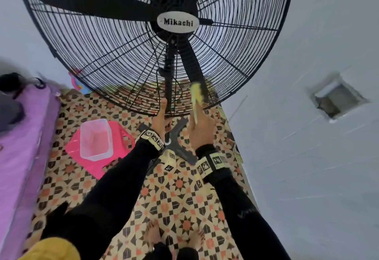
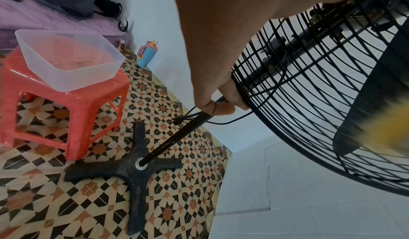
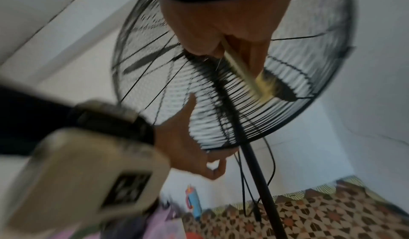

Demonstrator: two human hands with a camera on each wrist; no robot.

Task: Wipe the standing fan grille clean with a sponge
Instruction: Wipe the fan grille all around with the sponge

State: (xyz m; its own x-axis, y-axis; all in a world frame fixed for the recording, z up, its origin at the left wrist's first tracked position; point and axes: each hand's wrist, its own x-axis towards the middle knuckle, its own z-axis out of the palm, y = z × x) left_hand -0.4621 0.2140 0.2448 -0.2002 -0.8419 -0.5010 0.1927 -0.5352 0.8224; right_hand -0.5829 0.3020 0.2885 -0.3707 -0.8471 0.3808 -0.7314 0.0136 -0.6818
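Low in the head view, our right hand pinches the soft yellow sponge against the springy wire fan grille, while our left hand curls round the grille's bottom rim, the firm place to steady it.

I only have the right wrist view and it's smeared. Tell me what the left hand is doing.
Observer: In the left wrist view, the left hand grips the bottom rim of the fan grille, right beside the pole.
Operator: Now give me the sponge's position.
Observer: In the head view, the right hand holds the yellow sponge against the grille's lower right, in front of the downward blade.
Operator: Find me a container nearby.
Observer: A clear plastic tub stands on a pink stool, to the left of the fan's cross-shaped base.
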